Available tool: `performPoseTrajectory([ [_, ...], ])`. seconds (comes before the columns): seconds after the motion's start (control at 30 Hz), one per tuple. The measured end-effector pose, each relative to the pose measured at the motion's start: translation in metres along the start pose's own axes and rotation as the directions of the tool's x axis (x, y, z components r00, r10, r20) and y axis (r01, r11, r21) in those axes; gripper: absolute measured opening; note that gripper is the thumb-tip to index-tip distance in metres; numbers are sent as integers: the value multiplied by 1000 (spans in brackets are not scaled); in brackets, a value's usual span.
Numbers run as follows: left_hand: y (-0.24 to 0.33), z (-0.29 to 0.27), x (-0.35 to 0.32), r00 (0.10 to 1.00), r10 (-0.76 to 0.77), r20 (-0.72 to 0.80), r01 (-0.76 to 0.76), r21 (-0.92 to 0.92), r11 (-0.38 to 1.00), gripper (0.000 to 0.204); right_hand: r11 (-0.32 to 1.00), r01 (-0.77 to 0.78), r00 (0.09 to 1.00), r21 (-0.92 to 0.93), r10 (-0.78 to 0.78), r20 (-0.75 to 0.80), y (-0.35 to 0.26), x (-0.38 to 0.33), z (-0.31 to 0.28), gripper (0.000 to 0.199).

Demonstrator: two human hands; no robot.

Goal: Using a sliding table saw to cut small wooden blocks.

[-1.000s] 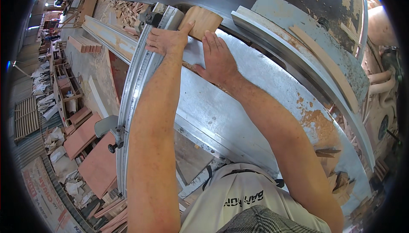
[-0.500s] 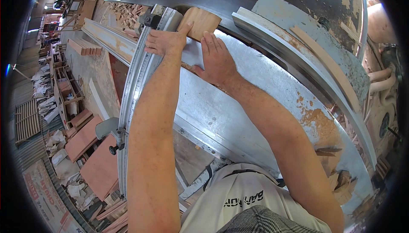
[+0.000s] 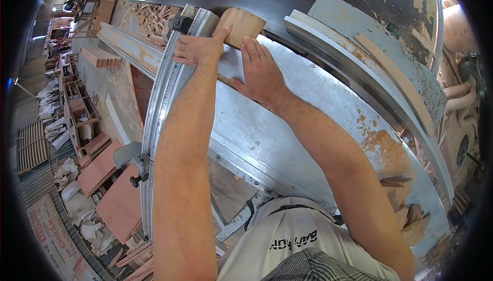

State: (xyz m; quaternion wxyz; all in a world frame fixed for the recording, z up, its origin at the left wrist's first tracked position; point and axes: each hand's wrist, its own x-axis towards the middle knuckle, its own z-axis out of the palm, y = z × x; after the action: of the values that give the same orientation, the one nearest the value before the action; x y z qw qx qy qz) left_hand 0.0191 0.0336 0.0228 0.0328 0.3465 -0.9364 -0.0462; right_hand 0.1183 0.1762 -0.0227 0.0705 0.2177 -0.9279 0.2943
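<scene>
A small light-brown wooden board (image 3: pixel 241 23) with a rounded far edge lies flat at the far end of a metal saw table (image 3: pixel 257 132). Its left side meets a silver fence with a scale (image 3: pixel 169 78). My left hand (image 3: pixel 197 50) rests across that fence, fingers stretched out and thumb on the board's near left part. Flat and with fingers extended, my right hand (image 3: pixel 262 73) touches the board's near edge with its fingertips; its thumb points left toward a slot in the table. No saw blade can be made out.
Right of the board runs a second metal fence (image 3: pixel 349 68) with a thin wooden strip (image 3: pixel 395 83) beside it. Sawdust (image 3: pixel 385 150) and offcuts (image 3: pixel 411 219) lie at the right. A black-knobbed stop (image 3: pixel 134 170) juts from the left fence. Reddish panels (image 3: pixel 120 204) and wood scraps cover the left floor.
The board and both hands have shifted very slightly left, and the gap to the right-hand fence looks a little wider. Both hands keep the same pose on the board.
</scene>
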Motion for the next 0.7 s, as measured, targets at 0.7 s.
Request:
performPoseTrajectory([
  [0.7,2,8,8,1000,8,-15,-8,29,1000,143,1000,-1,1000,0,1,-9,4,6,6,89],
])
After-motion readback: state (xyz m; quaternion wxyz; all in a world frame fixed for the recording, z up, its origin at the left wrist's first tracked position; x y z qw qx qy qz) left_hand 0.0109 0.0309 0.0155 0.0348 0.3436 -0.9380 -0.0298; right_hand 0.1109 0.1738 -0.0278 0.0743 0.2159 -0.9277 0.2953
